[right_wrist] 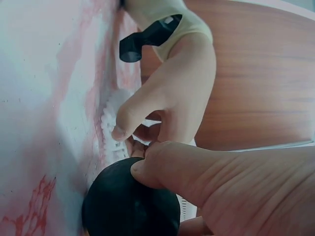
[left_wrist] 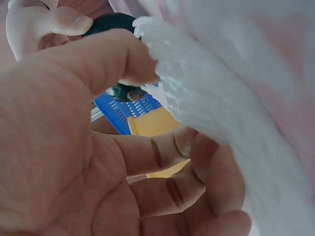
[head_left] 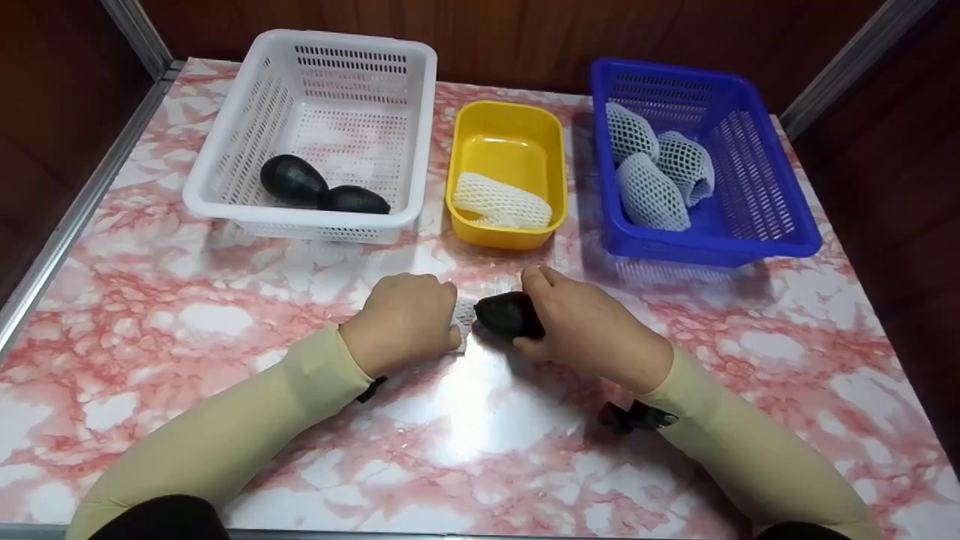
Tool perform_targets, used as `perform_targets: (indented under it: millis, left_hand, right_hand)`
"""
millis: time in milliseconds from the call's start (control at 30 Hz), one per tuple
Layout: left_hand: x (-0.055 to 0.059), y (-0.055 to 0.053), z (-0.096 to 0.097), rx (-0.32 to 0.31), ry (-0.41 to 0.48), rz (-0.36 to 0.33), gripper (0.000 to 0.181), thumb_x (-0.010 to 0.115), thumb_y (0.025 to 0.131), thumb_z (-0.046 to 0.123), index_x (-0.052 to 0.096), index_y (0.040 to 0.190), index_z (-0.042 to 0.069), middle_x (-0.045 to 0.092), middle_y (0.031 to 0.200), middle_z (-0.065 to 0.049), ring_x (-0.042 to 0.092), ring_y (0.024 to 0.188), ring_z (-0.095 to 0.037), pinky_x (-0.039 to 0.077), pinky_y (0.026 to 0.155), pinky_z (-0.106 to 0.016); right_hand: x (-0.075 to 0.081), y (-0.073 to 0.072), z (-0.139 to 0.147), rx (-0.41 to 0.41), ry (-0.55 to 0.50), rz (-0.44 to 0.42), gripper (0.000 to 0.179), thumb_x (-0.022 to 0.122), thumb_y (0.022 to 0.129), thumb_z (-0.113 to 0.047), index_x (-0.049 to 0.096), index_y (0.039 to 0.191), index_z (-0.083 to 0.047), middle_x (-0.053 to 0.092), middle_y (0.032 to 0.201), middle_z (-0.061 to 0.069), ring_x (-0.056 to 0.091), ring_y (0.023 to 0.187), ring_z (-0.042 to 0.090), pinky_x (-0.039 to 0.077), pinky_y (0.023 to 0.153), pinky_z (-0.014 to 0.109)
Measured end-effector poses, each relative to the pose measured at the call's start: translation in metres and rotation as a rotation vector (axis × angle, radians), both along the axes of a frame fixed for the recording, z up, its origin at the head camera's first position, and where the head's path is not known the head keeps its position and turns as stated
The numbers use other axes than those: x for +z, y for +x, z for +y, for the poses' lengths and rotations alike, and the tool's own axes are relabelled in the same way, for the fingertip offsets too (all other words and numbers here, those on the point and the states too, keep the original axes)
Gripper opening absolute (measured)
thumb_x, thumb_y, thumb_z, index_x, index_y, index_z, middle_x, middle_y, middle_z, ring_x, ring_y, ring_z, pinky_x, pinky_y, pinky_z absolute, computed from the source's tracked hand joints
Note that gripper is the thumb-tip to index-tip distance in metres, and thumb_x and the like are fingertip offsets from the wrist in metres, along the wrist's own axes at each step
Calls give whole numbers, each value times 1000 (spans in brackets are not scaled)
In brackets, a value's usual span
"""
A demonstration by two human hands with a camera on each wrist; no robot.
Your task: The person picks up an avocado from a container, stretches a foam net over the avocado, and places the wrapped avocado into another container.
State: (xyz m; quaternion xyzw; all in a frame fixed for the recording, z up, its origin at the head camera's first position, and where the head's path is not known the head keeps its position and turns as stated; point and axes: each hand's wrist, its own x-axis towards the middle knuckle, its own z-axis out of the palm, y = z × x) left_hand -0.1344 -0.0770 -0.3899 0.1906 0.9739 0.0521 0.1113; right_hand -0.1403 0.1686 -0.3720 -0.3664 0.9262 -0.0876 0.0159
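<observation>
My left hand (head_left: 409,319) pinches a white foam net sleeve (head_left: 465,315) near the middle of the table. Seen in the left wrist view, the sleeve (left_wrist: 211,83) runs from between thumb and fingers, its toothed open edge toward the other hand. My right hand (head_left: 596,330) grips a dark green avocado (head_left: 506,315), thumb on one side and fingers over the far side. The avocado's narrow tip points at the sleeve's mouth, right at its edge. In the right wrist view the avocado's rounded end (right_wrist: 130,201) is close over the table.
A white basket (head_left: 427,112) at back left holds two dark avocados (head_left: 292,180). Behind the hands, a yellow tub (head_left: 502,150) contains white foam sleeves (head_left: 502,199). The blue basket (head_left: 757,202) at back right has three net-wrapped pieces (head_left: 651,193).
</observation>
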Motion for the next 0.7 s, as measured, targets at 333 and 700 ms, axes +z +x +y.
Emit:
perform_targets:
  millis: [333,700]
  left_hand:
    - [0,-7,-11,-168,220,79,13,69,92,3,62,86,12,57,69,-2,59,66,-28,46,62,-42]
    - [13,-14,-30,-207,268,-87,21,57,98,5,71,112,13,73,93,-12,70,90,-32,57,85,-47]
  right_hand:
    - [0,0,-1,-15,3,-14,62,91,89,-39,55,124,-2,65,104,11,68,83,28,64,76,46]
    - [0,0,0,-14,10,-33,62,91,90,-39,55,124,-2,65,104,11,68,82,28,64,76,47]
